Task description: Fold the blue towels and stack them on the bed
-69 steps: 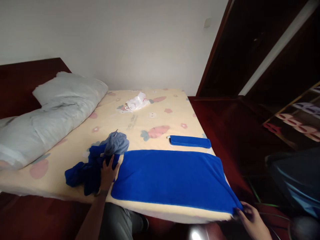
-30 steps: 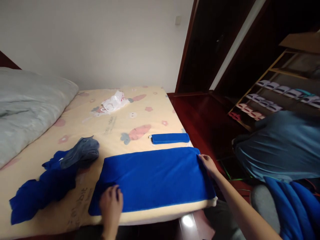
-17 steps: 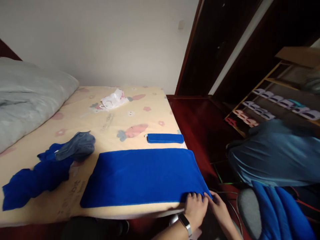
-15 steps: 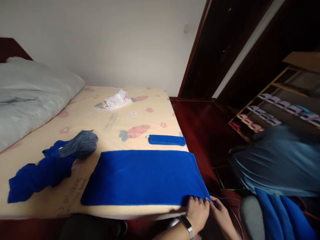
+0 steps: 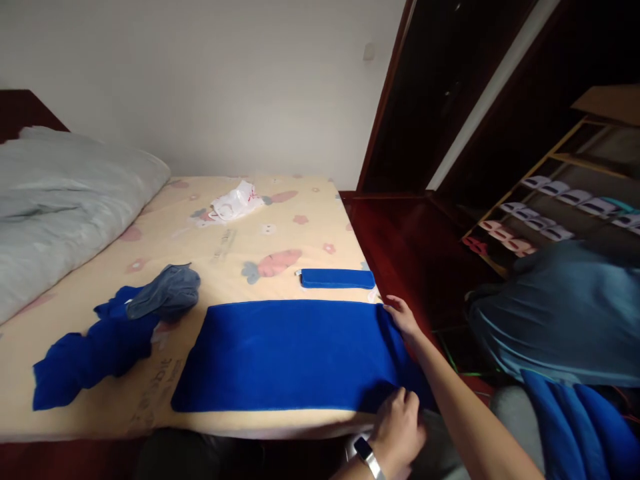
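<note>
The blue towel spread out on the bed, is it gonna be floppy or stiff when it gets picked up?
Probably floppy: the blue towel bends into soft folds near the right hand. It's likely light for its spread, since it looks thin against the bed. It shouldn't roll or tip, lying mostly flat as it does.

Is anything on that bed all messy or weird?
Yes, a bit: the gray cloth and crumpled blue cloth lie in a heap at the left of the bed, while the wide blue cloth is spread mostly flat. The white plastic bag looks a little odd there too. I see no spills.
</note>
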A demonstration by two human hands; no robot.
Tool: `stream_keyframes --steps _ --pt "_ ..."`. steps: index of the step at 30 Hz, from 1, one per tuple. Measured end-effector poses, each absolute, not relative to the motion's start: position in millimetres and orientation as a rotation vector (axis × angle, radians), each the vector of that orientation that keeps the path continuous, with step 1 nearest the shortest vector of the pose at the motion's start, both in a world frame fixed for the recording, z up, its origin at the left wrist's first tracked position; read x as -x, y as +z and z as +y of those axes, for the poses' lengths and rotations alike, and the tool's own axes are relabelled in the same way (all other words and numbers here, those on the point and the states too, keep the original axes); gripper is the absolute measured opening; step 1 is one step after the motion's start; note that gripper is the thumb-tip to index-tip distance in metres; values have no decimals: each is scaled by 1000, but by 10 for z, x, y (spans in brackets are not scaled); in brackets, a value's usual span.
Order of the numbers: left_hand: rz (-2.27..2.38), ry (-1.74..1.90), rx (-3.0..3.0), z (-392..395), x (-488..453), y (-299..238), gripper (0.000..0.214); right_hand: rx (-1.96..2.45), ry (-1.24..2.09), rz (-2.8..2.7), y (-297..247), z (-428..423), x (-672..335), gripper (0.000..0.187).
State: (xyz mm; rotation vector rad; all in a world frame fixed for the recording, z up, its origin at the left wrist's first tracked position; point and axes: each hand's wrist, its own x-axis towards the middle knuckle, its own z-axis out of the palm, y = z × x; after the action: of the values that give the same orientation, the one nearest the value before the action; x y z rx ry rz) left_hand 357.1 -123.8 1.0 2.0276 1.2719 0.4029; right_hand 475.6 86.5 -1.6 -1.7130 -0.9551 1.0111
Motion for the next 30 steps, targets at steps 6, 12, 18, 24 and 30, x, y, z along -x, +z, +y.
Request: stream_keyframes --steps 6,12,18,24,30 --pt "1289 598 -1961 -1276 -2895 284 48 1523 1132 -1238 312 1087 -4390 42" --pt "1570 952 -1732 -1556 -1710 480 27 1231 1179 -1712 506 1147 -3149 36" --pt "2098 1234 -1238 -1869 -354 388 30 1029 994 -2065 314 1103 -1335 21" --pt "2665 1050 -1034 -2047 711 -54 39 1002 906 -2390 36 963 27 17" --pt "2722 933 -1234 -2088 904 -263 30 1051 975 -2433 -172 957 341 16"
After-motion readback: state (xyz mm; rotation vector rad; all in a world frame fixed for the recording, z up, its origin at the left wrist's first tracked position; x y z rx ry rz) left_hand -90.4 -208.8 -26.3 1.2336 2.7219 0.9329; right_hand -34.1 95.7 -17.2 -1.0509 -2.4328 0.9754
